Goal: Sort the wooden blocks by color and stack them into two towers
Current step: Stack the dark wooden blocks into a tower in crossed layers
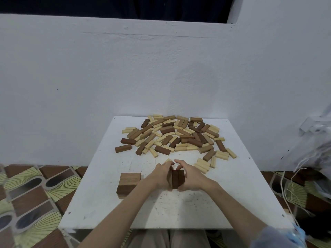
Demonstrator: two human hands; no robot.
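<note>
Item: row of dark blocks (177, 178), just below frame centre, standing on the white board (100, 176). Two dark faces show between the hands; a possible third is hidden behind the left fingers. Pressed together from both sides.

Left hand (161, 176): fingers curled round the left flank of the row, grasping it. Right hand (190, 179): fingers and thumb curled round the right flank, likewise grasping; forefinger raised over the top.

Item: brown stack (128, 183), lower left of centre, just beside the left wrist. Mid-brown layer on top, darker layer beneath, laid crosswise; a paler edge shows at the base, colour uncertain.

Item: loose pile (176, 136), upper half of the board, well apart from the hands. Dark, mid-brown and pale blocks mixed, many overlapping. A small cluster of pale blocks (204, 165) lies just right of the right hand; one pale block end (168, 160) shows above the left fingers.

Surroundings: white wall behind; patterned floor (35, 194) at lower left; plastic bag and cord (293, 192) at right edge.

Stage, as judged: early. One brown stack begun, no pale tower visible.

Risks, as judged:
- Uneven squeeze could let the middle block slip and the row splay when lifted.
- The left forearm passes close to the brown stack; a careless swing could knock it.
- Setting the row askew would give a leaning layer.
- Mid-brown and dark shades are easily confused in this dim light.
</note>
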